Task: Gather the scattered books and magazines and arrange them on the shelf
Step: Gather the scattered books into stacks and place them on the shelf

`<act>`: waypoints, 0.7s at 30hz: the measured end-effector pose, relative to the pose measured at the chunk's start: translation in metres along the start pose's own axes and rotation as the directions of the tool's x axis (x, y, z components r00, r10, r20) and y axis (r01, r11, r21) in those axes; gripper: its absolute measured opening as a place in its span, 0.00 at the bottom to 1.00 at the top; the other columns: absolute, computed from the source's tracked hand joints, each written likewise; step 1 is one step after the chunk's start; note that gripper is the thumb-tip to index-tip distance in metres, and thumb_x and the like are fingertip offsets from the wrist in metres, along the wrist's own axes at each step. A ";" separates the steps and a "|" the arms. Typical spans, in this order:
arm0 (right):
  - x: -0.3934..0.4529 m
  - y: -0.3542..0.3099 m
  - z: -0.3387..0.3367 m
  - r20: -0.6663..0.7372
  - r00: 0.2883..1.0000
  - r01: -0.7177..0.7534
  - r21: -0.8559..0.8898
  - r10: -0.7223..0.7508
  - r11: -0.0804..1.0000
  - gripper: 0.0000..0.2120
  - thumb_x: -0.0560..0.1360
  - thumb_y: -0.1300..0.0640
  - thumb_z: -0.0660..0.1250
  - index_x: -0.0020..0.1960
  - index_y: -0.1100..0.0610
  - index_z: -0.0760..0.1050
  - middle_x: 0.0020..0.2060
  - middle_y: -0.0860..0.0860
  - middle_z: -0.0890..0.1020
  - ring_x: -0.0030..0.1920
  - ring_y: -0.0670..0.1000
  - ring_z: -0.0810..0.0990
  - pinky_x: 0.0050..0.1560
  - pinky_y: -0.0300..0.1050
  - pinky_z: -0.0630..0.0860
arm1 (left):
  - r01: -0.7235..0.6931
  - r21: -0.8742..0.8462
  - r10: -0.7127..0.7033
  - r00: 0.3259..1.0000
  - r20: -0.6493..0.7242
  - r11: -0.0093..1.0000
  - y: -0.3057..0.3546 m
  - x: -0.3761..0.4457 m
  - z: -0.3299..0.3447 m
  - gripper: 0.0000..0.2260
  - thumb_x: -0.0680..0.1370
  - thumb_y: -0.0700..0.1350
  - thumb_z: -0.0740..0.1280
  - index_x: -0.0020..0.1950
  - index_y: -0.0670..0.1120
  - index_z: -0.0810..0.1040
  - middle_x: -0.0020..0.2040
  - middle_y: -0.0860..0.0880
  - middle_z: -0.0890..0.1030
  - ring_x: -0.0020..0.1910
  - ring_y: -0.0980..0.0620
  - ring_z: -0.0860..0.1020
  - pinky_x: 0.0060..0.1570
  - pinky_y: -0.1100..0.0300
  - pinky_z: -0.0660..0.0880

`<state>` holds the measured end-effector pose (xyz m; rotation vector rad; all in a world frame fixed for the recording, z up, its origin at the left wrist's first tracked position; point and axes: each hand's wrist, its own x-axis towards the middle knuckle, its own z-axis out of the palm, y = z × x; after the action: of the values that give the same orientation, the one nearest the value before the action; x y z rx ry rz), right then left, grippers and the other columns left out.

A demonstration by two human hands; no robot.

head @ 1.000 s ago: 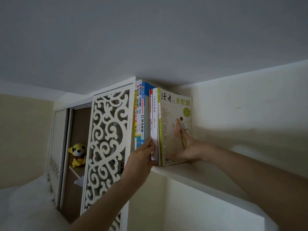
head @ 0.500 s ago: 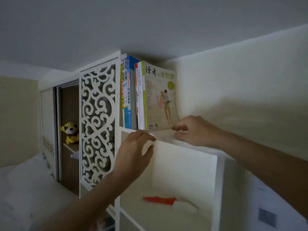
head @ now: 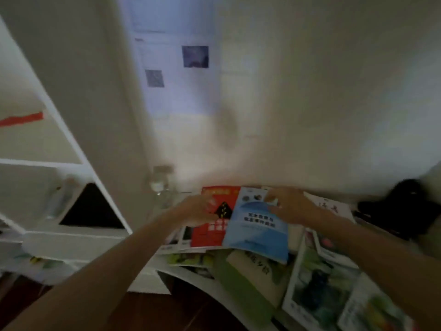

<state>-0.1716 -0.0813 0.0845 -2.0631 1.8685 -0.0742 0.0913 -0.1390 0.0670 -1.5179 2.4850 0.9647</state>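
A pile of books and magazines lies spread on a white desk (head: 191,278). On top sit a blue booklet (head: 257,232) and, left of it, a red book (head: 212,225). My left hand (head: 195,207) rests on the red book's left part with fingers fairly straight. My right hand (head: 291,206) lies over the blue booklet's upper right corner; the frame is blurred, so its grip is unclear. Green and white magazines (head: 317,290) lie lower right. The white shelf unit (head: 59,161) stands at the left.
A clear glass bottle (head: 161,185) stands at the desk's back left, close to my left hand. A black object (head: 403,204) sits at the far right. A dark monitor-like panel (head: 93,209) lies in the lower shelf. Papers hang on the wall (head: 176,75).
My view has swung down from the top shelf, where the upright books stood, to the desk. Both hands left the shelf and now reach onto the pile of books.
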 end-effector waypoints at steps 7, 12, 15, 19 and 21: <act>-0.012 0.064 0.118 0.021 0.800 -0.586 0.241 0.599 0.774 0.22 0.79 0.47 0.61 0.67 0.59 0.65 0.63 0.56 0.72 0.54 0.51 0.73 0.51 0.40 0.73 | 0.220 -0.180 -0.216 0.976 0.037 0.959 0.002 0.106 0.113 0.27 0.76 0.55 0.67 0.69 0.41 0.65 0.61 0.43 0.74 0.56 0.44 0.75 0.57 0.51 0.75; 0.005 0.065 0.136 0.020 0.720 -0.611 0.491 0.693 0.621 0.25 0.76 0.47 0.66 0.66 0.60 0.65 0.60 0.55 0.73 0.57 0.54 0.75 0.48 0.42 0.75 | 0.263 -0.341 -0.284 0.959 -0.012 0.902 0.007 0.137 0.129 0.27 0.70 0.56 0.73 0.59 0.40 0.70 0.53 0.42 0.78 0.52 0.42 0.78 0.52 0.47 0.79; 0.012 0.069 0.133 0.121 0.672 -0.607 0.656 0.731 0.449 0.11 0.77 0.53 0.66 0.51 0.61 0.72 0.50 0.56 0.77 0.44 0.50 0.77 0.37 0.39 0.74 | 0.318 -0.535 -0.314 0.944 0.102 0.782 0.011 0.134 0.124 0.16 0.75 0.48 0.71 0.57 0.39 0.74 0.54 0.43 0.80 0.50 0.45 0.79 0.52 0.50 0.79; 0.016 0.059 0.146 0.111 0.734 -0.567 0.645 0.670 0.513 0.10 0.79 0.54 0.61 0.55 0.60 0.72 0.52 0.55 0.80 0.49 0.52 0.78 0.48 0.48 0.79 | 0.213 -0.580 -0.238 0.971 0.034 0.786 0.011 0.116 0.120 0.09 0.81 0.47 0.63 0.58 0.46 0.68 0.54 0.48 0.76 0.50 0.50 0.76 0.48 0.56 0.76; 0.023 0.041 0.142 0.045 0.777 -0.498 0.655 0.628 0.569 0.07 0.80 0.55 0.61 0.56 0.58 0.69 0.50 0.50 0.77 0.49 0.49 0.76 0.43 0.39 0.76 | 0.186 -0.554 -0.270 0.960 -0.072 0.811 -0.001 0.105 0.112 0.08 0.80 0.47 0.64 0.56 0.46 0.69 0.52 0.49 0.75 0.49 0.51 0.75 0.44 0.61 0.74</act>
<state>-0.1692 -0.0746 -0.0646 -0.9561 2.1347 -0.6721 0.0106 -0.1599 -0.0615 -2.0545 2.1308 1.6642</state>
